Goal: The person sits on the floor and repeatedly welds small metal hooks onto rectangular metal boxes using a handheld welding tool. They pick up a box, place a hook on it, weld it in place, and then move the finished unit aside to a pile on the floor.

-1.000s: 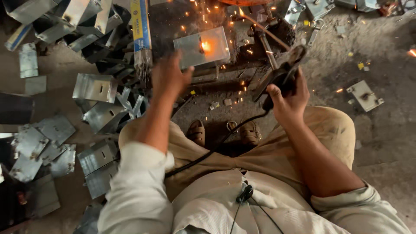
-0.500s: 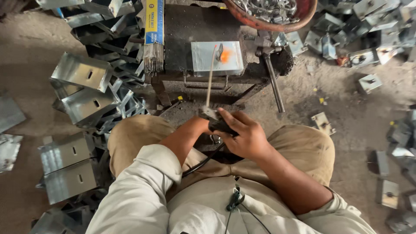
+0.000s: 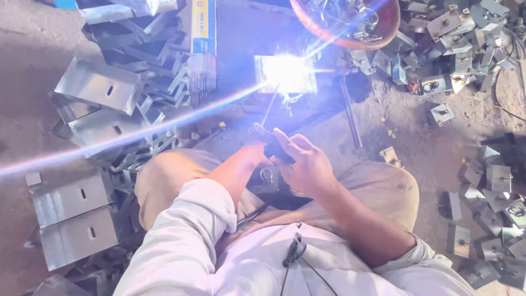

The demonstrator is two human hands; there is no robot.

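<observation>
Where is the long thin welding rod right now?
In the head view, the thin grey welding rod runs from the right hand near centre up to the glowing flat metal plate.

Dusty concrete floor (image 3: pixel 416 142); folded sheet-metal brackets (image 3: pixel 98 85) heaped left, small ones (image 3: pixel 496 186) right; red basin (image 3: pixel 350 22).

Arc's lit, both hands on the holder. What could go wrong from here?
1. The right hand and left hand are bare on the electrode holder, close to the arc on the metal plate: sparks or spatter could burn them.
2. The right forearm is uncovered, so arc glare may burn skin.
3. Metal brackets crowd the floor around the knees: sharp edges, little room to pull back.
</observation>
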